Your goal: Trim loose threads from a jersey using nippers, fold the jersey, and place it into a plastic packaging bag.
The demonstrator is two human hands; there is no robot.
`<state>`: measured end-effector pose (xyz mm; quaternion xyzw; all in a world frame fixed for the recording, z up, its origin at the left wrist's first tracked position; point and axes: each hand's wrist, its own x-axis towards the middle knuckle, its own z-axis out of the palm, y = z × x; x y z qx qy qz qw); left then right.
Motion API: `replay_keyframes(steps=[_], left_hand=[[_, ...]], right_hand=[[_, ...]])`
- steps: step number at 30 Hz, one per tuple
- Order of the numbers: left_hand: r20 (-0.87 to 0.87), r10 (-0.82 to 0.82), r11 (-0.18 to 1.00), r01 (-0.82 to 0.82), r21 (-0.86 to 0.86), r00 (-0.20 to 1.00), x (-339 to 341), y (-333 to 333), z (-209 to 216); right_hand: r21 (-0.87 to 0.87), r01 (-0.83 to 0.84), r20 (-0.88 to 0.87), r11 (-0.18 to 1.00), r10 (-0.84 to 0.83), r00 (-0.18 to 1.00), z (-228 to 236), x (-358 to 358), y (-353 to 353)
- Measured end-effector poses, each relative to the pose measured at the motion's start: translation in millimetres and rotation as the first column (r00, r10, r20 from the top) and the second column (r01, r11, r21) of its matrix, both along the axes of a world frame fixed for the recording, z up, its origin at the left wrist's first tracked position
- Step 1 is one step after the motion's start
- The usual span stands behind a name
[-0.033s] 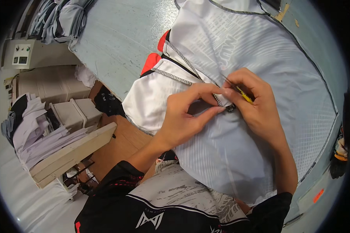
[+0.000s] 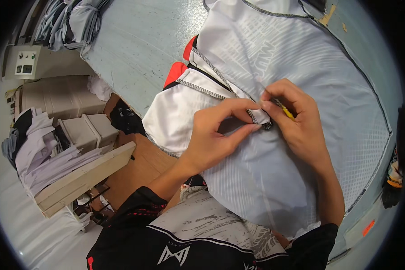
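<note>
A white jersey (image 2: 301, 58) with grey stitched seams and red and black trim lies spread on a pale blue table (image 2: 139, 49). My left hand (image 2: 220, 135) pinches a seam of the jersey between thumb and fingers near its middle. My right hand (image 2: 301, 121) is right beside it, fingertips touching the same spot of fabric. It grips a small yellow-handled tool (image 2: 285, 111), most of which is hidden by the fingers. A small dark bit sits at the seam (image 2: 267, 127) between the two hands.
Folded grey garments (image 2: 67, 22) are stacked at the table's far left corner. A control box (image 2: 24, 60), cardboard boxes (image 2: 58, 96) and a pile of white cloth (image 2: 40, 153) on a wooden shelf (image 2: 85, 175) stand to my left. Dark items (image 2: 393, 175) sit at the right edge.
</note>
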<state>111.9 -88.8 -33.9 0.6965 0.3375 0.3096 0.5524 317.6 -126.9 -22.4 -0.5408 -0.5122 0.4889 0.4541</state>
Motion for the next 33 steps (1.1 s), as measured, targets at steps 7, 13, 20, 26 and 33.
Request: replay_keyframes(steps=[7,13,20,26,33], left_hand=[[0.062,0.022,0.999,-0.025,0.043,0.998,-2.3,-0.2,-4.0],[0.07,0.025,0.998,-0.029,0.06,0.997,-0.8,0.9,-5.5],[0.069,0.022,0.999,-0.025,0.045,0.997,-1.3,0.0,-3.5],[0.069,0.018,0.999,-0.021,0.05,0.997,-1.9,-1.1,-4.6],[0.088,0.019,0.999,-0.023,0.039,0.996,-1.1,-1.4,-6.5]], right_hand=[[-0.079,0.181,-0.035,0.98,-0.184,0.982,10.4,6.7,5.0],[0.056,0.093,0.211,0.994,-0.103,0.972,31.3,23.0,-6.7],[0.133,-0.011,0.377,0.991,-0.041,0.925,16.4,10.0,-30.0],[0.062,0.133,0.268,0.989,-0.144,0.953,14.1,0.6,-27.9],[0.063,0.162,0.229,0.985,-0.173,0.958,13.2,-4.2,-24.9]])
